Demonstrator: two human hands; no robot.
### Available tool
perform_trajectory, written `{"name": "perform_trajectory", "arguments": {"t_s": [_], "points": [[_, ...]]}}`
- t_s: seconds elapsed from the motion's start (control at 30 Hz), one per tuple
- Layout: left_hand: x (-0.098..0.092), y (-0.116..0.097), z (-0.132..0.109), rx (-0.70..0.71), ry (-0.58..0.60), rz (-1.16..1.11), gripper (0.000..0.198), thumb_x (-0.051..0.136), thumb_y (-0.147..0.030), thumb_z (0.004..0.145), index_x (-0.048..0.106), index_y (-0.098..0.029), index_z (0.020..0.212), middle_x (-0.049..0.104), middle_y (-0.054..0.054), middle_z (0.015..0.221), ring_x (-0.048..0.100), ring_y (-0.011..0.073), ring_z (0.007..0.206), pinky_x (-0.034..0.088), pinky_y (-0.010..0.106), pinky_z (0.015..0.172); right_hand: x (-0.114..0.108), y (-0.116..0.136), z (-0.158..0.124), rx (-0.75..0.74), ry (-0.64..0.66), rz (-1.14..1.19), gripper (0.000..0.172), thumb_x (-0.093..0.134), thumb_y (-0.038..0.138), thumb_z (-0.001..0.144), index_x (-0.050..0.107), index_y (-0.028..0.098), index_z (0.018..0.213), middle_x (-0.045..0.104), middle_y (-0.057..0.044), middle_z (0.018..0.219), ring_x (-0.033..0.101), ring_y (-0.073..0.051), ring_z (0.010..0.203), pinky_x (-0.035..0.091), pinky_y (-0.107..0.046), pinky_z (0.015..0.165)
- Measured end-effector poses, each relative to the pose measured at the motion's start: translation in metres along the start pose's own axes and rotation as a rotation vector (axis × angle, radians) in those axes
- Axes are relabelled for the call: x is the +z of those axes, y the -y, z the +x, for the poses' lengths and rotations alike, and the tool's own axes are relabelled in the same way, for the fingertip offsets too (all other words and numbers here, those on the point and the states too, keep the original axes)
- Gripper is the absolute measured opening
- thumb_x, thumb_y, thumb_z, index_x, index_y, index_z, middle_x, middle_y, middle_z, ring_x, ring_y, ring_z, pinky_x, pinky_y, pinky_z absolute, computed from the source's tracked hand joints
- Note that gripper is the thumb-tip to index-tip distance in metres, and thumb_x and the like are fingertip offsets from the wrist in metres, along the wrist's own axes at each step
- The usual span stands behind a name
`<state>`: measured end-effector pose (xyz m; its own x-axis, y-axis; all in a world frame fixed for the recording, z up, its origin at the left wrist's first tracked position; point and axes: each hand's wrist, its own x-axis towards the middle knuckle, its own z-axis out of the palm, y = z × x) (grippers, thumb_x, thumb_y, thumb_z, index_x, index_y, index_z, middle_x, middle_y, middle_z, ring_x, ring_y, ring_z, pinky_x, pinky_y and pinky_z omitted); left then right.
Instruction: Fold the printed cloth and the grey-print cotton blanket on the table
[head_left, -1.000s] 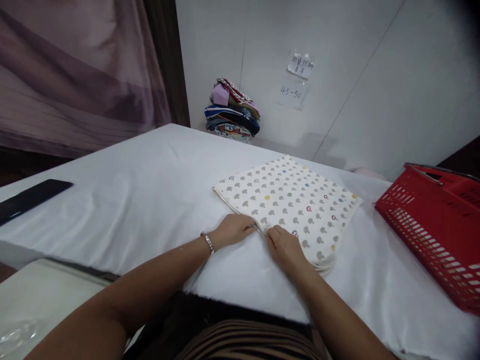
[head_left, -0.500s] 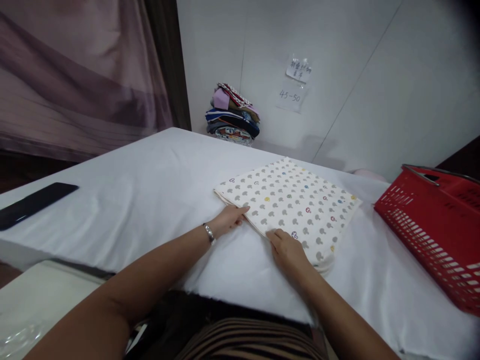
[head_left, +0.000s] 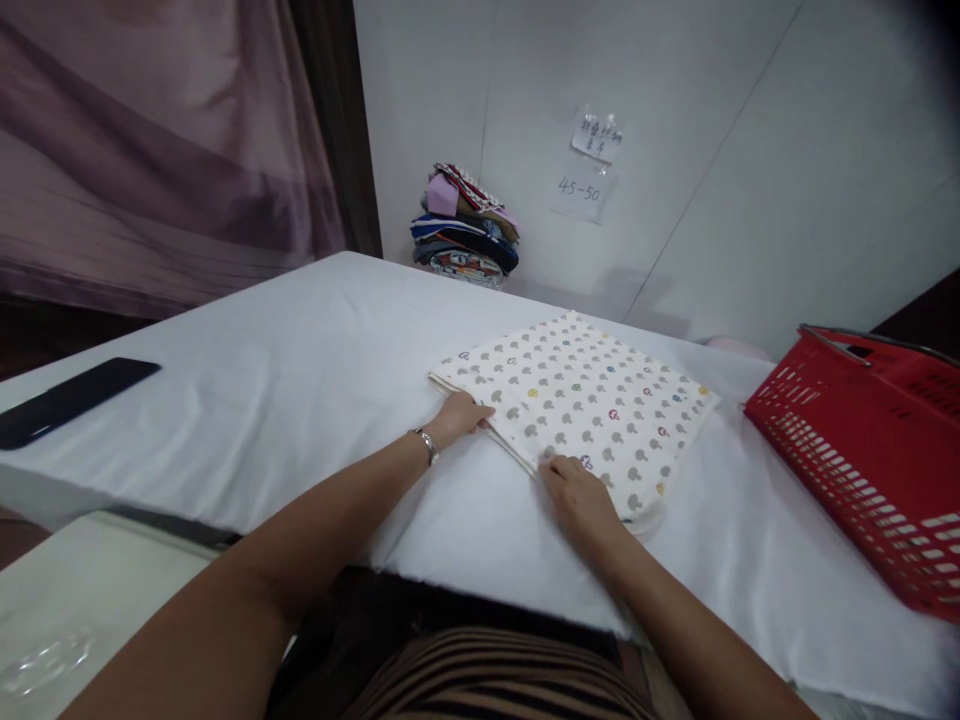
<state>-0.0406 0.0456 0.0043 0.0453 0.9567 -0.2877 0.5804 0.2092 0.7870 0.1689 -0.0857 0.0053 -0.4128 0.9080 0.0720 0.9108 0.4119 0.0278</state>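
Note:
A folded cream cloth (head_left: 592,400) with a pattern of small grey, red, yellow and blue shapes lies on the white-covered table (head_left: 300,350). My left hand (head_left: 459,417), with a bracelet at the wrist, grips the cloth's near edge toward its left corner. Farther right along that same edge, my right hand (head_left: 574,485) pinches the cloth, its fingers curled on top of the fabric. The layers show slightly apart between my two hands.
A red basket (head_left: 862,450) stands at the table's right side. On the left lies a black phone (head_left: 82,395). Folded fabrics (head_left: 465,235) are stacked beyond the far edge, near a wall with paper signs (head_left: 596,137). A pale surface (head_left: 97,600) is at lower left.
My left fingers have closed more over the cloth's near edge. My right hand has shifted slightly, and its fingers are more curled. The cloth's near edge is a little raised.

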Motion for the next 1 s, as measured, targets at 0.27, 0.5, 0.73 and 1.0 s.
{"name": "perform_trajectory", "arguments": {"t_s": [0.27,0.5,0.73,1.0], "points": [[-0.007,0.000,-0.001,0.101,-0.066,0.289,0.034,0.060,-0.042,0.070,0.056,-0.016,0.048,0.061,0.007,0.058,0.059,0.0196,0.066,0.040,0.026,0.061,0.000,0.002,0.000,-0.008,0.024,-0.017,0.028,0.039,0.014,0.088,0.058,0.015,0.109,0.057,-0.009,0.104,0.047,-0.021,0.093,0.038,-0.029,0.077],[-0.016,0.006,-0.010,0.172,-0.204,0.628,0.038,0.052,-0.054,0.078,0.061,-0.017,0.074,0.065,0.009,0.080,0.059,0.0222,0.076,0.039,0.028,0.062,-0.002,0.006,-0.008,-0.031,0.049,-0.015,0.039,0.042,0.007,0.081,0.053,0.012,0.117,0.055,-0.012,0.106,0.047,-0.021,0.094,0.040,-0.031,0.082],[-0.005,0.018,-0.017,0.746,-0.247,0.777,0.017,0.045,-0.014,0.084,0.060,-0.018,0.091,0.061,0.009,0.098,0.052,0.0221,0.097,0.039,0.034,0.078,0.012,0.010,-0.018,-0.045,-0.050,-0.066,0.052,0.043,0.001,0.074,0.050,0.013,0.124,0.055,-0.013,0.110,0.049,-0.023,0.096,0.044,-0.033,0.081],[-0.012,0.032,-0.012,0.994,-0.052,0.703,0.038,0.047,0.001,0.069,0.062,-0.019,0.099,0.060,0.006,0.107,0.052,0.0194,0.102,0.039,0.033,0.088,0.027,0.006,-0.013,-0.021,-0.143,-0.084,0.051,0.039,-0.004,0.074,0.054,0.012,0.120,0.060,-0.012,0.102,0.054,-0.022,0.088,0.048,-0.031,0.073]]}}
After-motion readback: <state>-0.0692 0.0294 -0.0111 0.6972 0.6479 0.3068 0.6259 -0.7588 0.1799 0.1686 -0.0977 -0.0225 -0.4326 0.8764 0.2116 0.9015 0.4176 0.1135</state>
